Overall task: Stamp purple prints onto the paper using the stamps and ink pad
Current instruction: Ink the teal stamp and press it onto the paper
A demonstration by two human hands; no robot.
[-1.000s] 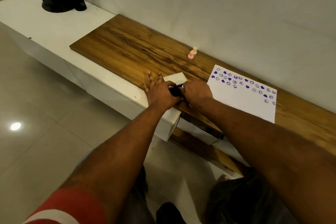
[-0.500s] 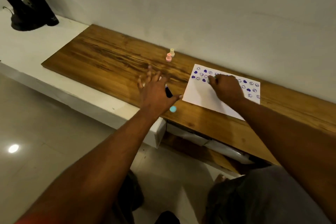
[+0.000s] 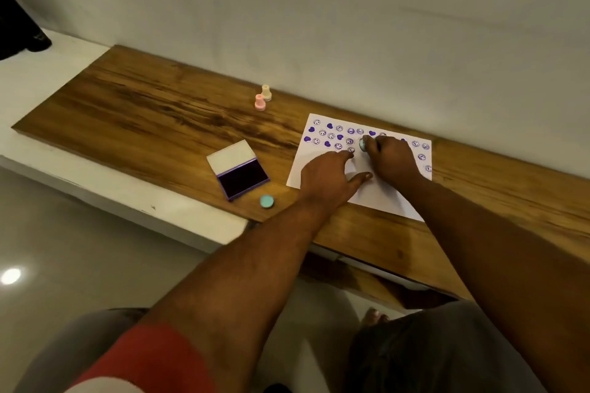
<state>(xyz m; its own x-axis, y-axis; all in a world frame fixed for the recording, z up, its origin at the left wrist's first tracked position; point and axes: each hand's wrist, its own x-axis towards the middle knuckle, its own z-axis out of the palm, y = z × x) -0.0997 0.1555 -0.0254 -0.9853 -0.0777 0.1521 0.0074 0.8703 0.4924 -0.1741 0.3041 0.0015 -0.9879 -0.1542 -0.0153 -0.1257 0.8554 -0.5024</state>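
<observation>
Teal stamp (image 3: 363, 144) pinched upright in right hand (image 3: 391, 161) fingers, pressed on paper (image 3: 380, 191); left hand (image 3: 329, 177) splayed flat just left; ink pad (image 3: 244, 177) further left.

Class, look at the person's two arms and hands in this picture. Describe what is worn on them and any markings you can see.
The left hand and right hand are bare: no gloves, rings or watch visible. Both forearms are uncovered. The left arm has a short red sleeve with a white band at its lower edge. The right arm's upper part runs out of the picture, so no sleeve shows there.
</observation>
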